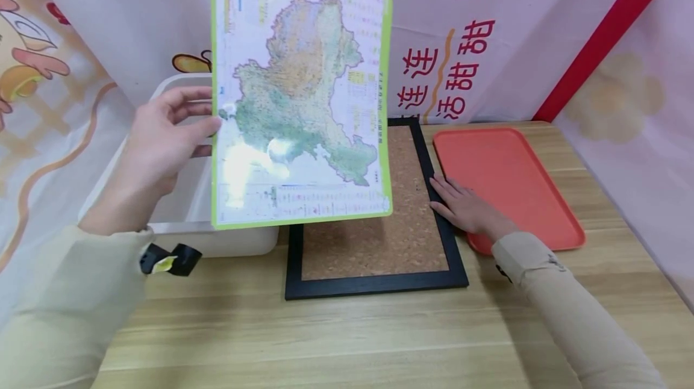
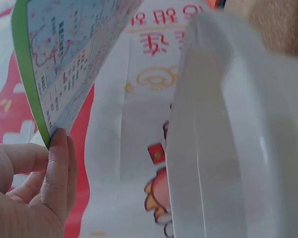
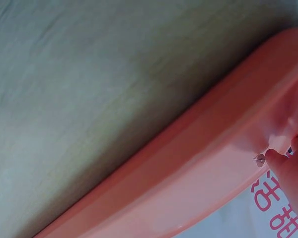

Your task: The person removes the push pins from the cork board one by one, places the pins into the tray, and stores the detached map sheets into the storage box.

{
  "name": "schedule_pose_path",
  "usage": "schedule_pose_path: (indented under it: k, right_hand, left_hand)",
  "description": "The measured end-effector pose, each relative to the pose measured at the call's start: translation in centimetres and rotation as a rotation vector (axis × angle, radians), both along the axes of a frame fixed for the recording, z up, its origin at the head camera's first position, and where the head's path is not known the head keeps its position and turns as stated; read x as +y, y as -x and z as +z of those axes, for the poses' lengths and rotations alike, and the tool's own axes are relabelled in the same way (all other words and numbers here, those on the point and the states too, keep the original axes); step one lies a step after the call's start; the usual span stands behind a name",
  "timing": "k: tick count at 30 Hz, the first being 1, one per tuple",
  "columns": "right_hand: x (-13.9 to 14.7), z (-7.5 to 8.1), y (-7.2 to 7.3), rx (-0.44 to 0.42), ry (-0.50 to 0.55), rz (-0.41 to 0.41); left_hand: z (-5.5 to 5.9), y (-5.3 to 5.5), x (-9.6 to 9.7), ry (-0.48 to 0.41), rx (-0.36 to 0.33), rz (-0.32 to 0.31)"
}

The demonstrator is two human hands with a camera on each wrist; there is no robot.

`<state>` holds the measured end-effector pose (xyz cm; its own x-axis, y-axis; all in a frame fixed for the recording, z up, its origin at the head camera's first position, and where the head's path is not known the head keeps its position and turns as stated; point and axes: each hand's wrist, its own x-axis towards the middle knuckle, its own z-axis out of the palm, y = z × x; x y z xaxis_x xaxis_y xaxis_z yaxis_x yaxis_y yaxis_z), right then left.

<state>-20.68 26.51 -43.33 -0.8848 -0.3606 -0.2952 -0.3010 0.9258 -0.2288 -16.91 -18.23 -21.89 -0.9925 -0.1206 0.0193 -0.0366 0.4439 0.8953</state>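
Observation:
A laminated map sheet (image 1: 303, 88) with a green border is held up by my left hand (image 1: 165, 133), which pinches its left edge between thumb and fingers. In the left wrist view, the fingers of that hand (image 2: 54, 173) grip a lower corner of the map (image 2: 64, 64). Behind and below the sheet lies a cork board (image 1: 374, 250) in a black frame, its upper left part hidden by the map. My right hand (image 1: 466, 205) rests with extended fingers on the frame's right side. A small clear push pin (image 3: 260, 159) shows beside a fingertip in the right wrist view.
A white plastic bin (image 1: 217, 241) stands left of the board, partly behind my left hand and the map. Right of the board lies a red tray (image 1: 515, 184), under my right wrist. A printed cloth (image 1: 434, 3) hangs behind the wooden table (image 1: 325, 341).

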Motion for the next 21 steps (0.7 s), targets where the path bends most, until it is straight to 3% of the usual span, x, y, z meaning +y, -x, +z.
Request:
schedule_pose_path:
  k: [8, 12, 15, 21]
  right_hand:
    - [3.7, 0.4, -2.9, -0.016, -0.009, -0.049]
    - [5.6, 0.5, -4.3, -0.024, -0.012, -0.074]
    - [5.5, 0.5, -4.2, -0.026, -0.017, -0.073]
    - [5.5, 0.6, -4.2, -0.023, -0.019, -0.069]
  left_hand:
    - [0.2, 0.6, -0.3, -0.121, -0.039, 0.015]
    - [-0.1, 1.1, -0.3, -0.032, -0.082, 0.027]
    - [-1.0, 1.9, -1.9, 0.053, -0.1, 0.035]
    - [-2.7, 3.2, -5.0, 0.026, -0.143, 0.03]
